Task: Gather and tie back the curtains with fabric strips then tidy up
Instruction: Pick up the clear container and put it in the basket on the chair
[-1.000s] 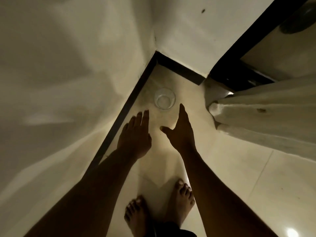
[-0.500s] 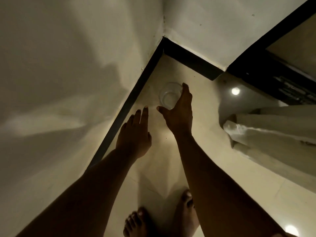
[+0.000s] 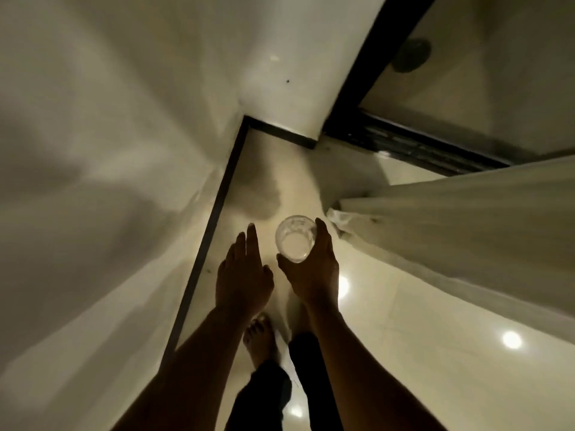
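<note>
Glass (image 3: 295,241) is off the floor (image 3: 404,353) now; a second ago it stood in the corner. Right hand (image 3: 314,275) wraps round it, so tidying looks begun. Left hand (image 3: 242,275), at its 9 o'clock, is flat and holds nothing. Curtain (image 3: 451,237) hangs at 3 o'clock, partly cut off, so I can't tell if it's tied.

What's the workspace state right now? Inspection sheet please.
surface: glossy cream tiled floor, light reflections on it.
job's things: cream fabric curtain hanging at right; no fabric strip seen.
clutter: clear drinking glass, in the right hand.
grips: left hand open, fingers straight, holds nothing; right hand curled round the glass.
cables: nothing seen.
surroundings: pale wall, black skirting strip, dark door track, bare foot.
</note>
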Motion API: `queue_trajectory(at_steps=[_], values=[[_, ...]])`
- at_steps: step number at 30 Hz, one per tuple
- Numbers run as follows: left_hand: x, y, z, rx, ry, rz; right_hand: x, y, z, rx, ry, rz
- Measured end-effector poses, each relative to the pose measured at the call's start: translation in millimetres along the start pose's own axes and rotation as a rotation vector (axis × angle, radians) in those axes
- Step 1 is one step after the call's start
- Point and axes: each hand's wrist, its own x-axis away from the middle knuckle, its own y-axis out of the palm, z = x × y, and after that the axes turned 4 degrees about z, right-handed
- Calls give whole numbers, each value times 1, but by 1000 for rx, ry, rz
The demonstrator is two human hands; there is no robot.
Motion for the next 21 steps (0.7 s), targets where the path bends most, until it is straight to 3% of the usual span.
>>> queue_trajectory(at_steps=[4, 12, 16, 21], values=[[79, -70, 41, -67, 109, 5, 90, -85, -37, -20, 15, 80], [240, -217, 104, -206, 366, 108, 266, -241, -119, -57, -159, 284], [315, -243, 128, -241, 488, 145, 358, -286, -125, -123, -190, 425], [370, -234, 160, -332, 701, 110, 437, -318, -102, -235, -103, 632]])
